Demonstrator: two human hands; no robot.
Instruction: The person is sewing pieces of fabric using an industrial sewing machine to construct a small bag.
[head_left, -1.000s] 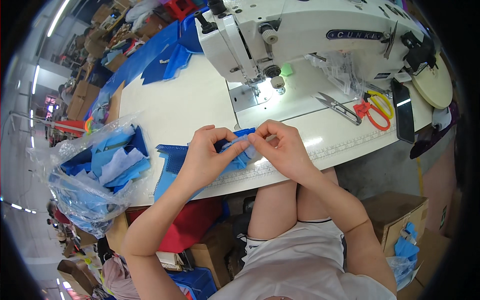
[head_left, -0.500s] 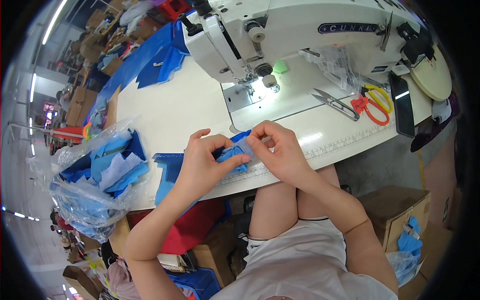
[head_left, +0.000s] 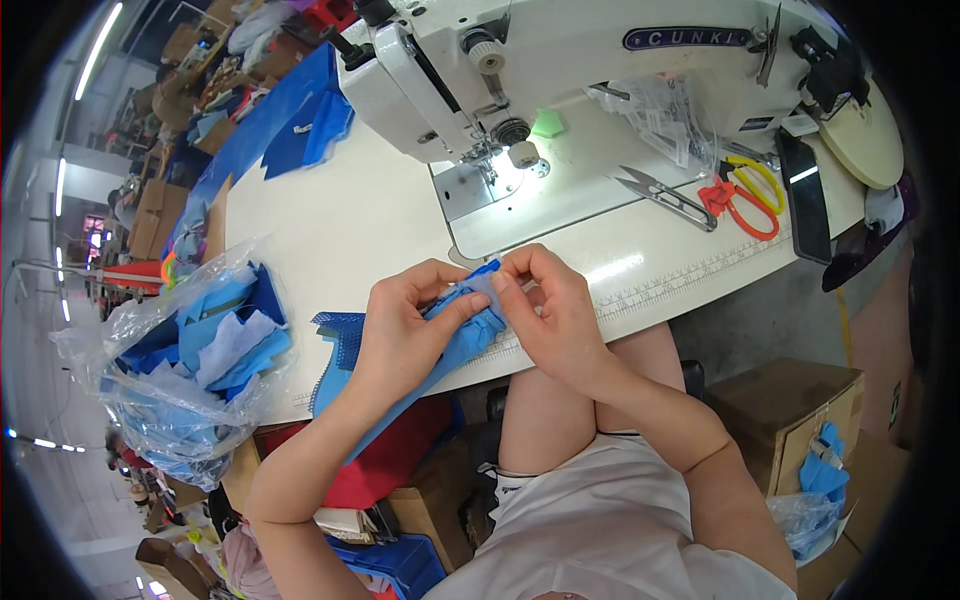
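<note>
My left hand (head_left: 408,325) and my right hand (head_left: 548,312) meet at the table's front edge, both pinching a blue fabric piece (head_left: 478,335). Its upper edge is folded between my fingertips, and a paler lavender-blue patch shows there. From under my left hand and wrist the light blue cloth trails down over the table edge. A darker blue mesh part (head_left: 343,338) sticks out left of that wrist. Just beyond my hands stands a white sewing machine (head_left: 440,90), its needle area lit. The fingertips partly hide the fold.
A clear plastic bag (head_left: 190,370) of blue fabric pieces sits at the table's left. Thread snips (head_left: 668,198), scissors with red handles (head_left: 745,208), yellow-handled scissors (head_left: 758,180) and a black phone (head_left: 803,195) lie at the right. Cardboard boxes (head_left: 780,410) stand below.
My fingers have shifted along the fabric's edge, and more of the light blue cloth now shows spread below my hands. The whole view has moved slightly.
</note>
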